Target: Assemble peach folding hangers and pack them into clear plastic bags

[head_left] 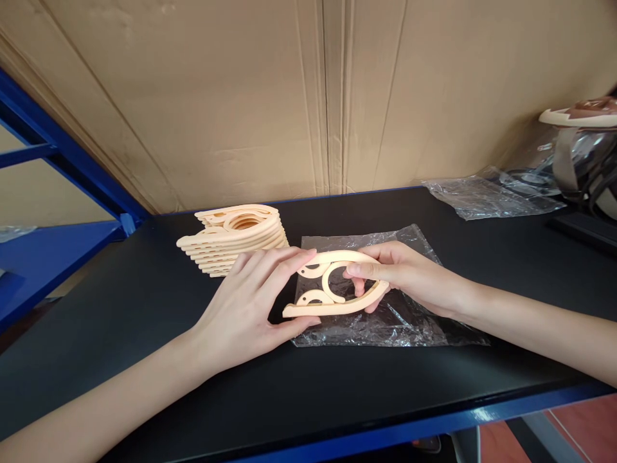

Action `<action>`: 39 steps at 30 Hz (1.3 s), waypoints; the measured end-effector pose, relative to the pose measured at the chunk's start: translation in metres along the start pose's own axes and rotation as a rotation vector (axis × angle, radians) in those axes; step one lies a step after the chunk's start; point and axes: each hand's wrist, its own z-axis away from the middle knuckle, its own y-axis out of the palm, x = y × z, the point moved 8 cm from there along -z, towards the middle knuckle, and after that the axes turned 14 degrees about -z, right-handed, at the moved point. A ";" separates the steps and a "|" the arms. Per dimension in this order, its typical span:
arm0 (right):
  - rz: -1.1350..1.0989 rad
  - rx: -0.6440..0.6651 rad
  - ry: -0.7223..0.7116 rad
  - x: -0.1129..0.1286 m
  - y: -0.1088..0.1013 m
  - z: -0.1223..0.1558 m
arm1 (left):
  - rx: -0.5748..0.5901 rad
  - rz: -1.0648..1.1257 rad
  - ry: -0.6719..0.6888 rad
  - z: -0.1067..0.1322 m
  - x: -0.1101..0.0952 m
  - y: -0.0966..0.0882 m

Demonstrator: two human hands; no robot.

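A cream plastic folding hanger (357,309), folded up with a curved hook in its middle, is held level between both hands. My left hand (255,292) closes round its left end, fingertips on the upper arm and thumb under the lower arm. At the rounded right end, my right hand (405,273) pinches it, with the thumb on top and fingers beneath and inside the loop. Beneath the hanger lies a clear plastic bag (380,325), flat and wrinkled. Beyond my left hand stands a neat stack of matching folded hangers (236,241).
The black tabletop (144,341) has a blue front edge (385,424). Cardboard (216,96) rises behind it, and a blue metal frame (81,154) stands at left. Another clear bag (486,193) lies at the back right, beside a transparent item with a brown-and-cream top (585,116).
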 end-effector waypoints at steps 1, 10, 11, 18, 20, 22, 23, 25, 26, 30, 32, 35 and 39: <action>0.002 -0.001 -0.001 0.000 0.000 0.000 | -0.002 0.001 0.000 0.000 0.000 0.000; 0.065 -0.015 -0.003 0.002 0.000 0.000 | -0.055 -0.009 0.021 -0.001 -0.001 -0.005; 0.114 -0.026 -0.021 0.004 -0.001 0.000 | -0.074 -0.018 0.033 -0.001 -0.002 -0.007; 0.403 -0.028 -0.306 0.028 0.006 0.009 | -0.162 -0.082 0.072 0.001 -0.007 -0.017; 0.631 -0.061 -0.456 0.037 0.010 0.016 | -0.156 -0.087 0.060 0.001 -0.007 -0.016; 0.940 -0.060 -0.627 0.044 0.023 0.024 | -0.146 -0.082 0.035 0.001 -0.005 -0.015; 1.079 -0.045 -0.700 0.045 0.030 0.028 | -0.138 -0.074 0.018 0.001 -0.004 -0.015; 1.276 0.001 -0.789 0.042 0.043 0.033 | -0.116 -0.044 -0.013 0.002 -0.004 -0.013; 1.336 0.022 -0.812 0.040 0.048 0.034 | -0.101 -0.025 -0.027 0.002 -0.004 -0.011; 1.424 0.047 -0.858 0.037 0.057 0.037 | -0.089 0.029 -0.037 0.002 -0.008 -0.009; 1.440 0.043 -0.861 0.036 0.058 0.037 | -0.110 0.022 -0.023 0.002 -0.010 -0.010; 1.459 0.036 -0.861 0.035 0.058 0.037 | -0.114 0.007 -0.019 0.001 -0.011 -0.010; 1.465 0.008 -0.859 0.035 0.057 0.037 | -0.102 0.016 -0.023 0.000 -0.010 -0.009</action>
